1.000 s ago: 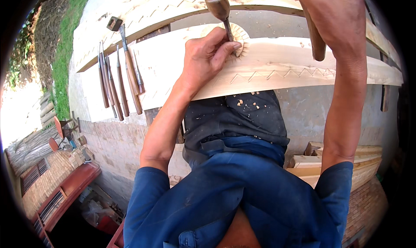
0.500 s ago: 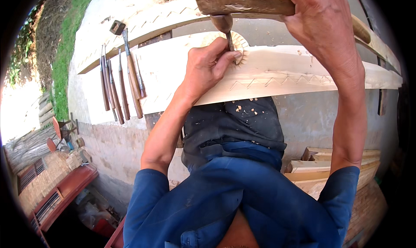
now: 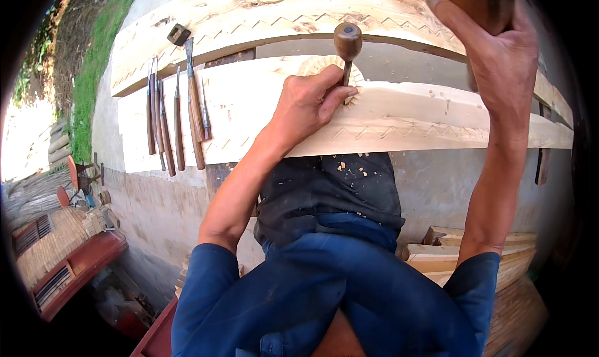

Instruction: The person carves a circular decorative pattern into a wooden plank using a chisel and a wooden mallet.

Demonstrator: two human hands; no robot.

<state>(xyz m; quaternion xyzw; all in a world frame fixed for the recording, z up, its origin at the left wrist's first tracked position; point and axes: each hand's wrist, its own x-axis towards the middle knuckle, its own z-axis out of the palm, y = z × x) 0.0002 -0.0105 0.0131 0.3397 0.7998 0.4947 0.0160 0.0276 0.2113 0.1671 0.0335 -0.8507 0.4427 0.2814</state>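
My left hand (image 3: 310,104) is closed round the metal shank of a wood-handled carving chisel (image 3: 348,42), which stands nearly upright. Its lower end meets a round carved rosette (image 3: 321,63) on the near pale wooden board (image 3: 399,110); my fingers partly hide that spot. A zigzag line runs along this board's front edge. Up at the right, my right hand (image 3: 502,63) grips a wooden mallet (image 3: 483,1), raised apart from the chisel handle. The mallet's head is cut off by the top of the picture.
Several wood-handled chisels (image 3: 178,120) lie side by side at the board's left. A metal-headed tool (image 3: 180,35) rests near them. Behind is a second board (image 3: 349,7) with zigzags and a spiral. Timber pieces (image 3: 449,257) lie lower right; a red wooden frame (image 3: 84,269) stands lower left.
My right hand has lifted the mallet off the chisel handle, up and to the right. My left hand keeps its hold on the chisel; the whole view has shifted slightly.
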